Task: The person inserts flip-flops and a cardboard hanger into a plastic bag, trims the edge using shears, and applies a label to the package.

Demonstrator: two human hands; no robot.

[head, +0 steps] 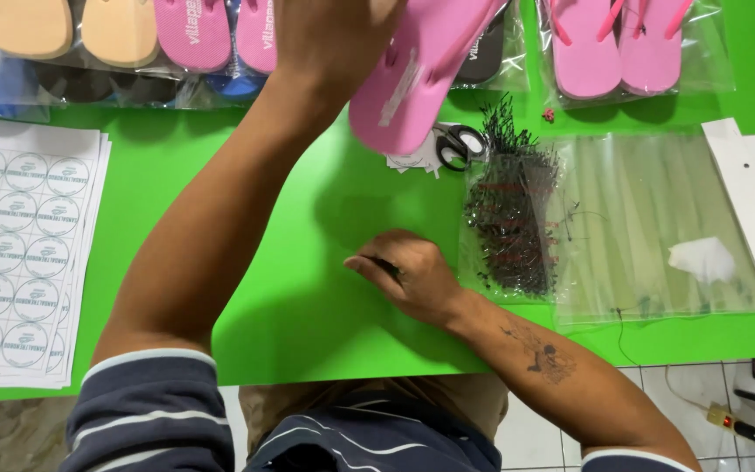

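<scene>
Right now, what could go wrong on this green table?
The left hand lifts a pink sandal above the scissors; lowered blindly, it may hit them. The right hand rests beside a pile of black plastic ties; a sweep of the wrist could scatter them.

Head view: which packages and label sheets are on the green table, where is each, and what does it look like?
Sticker sheets: left edge, white stack printed with rows of round labels.
Bagged flip-flops: top right, pink pair in clear plastic.
Bagged flip-flop pairs: top left, orange, pink, blue, overlapping.
Clear plastic bags: right, flat pile.
</scene>
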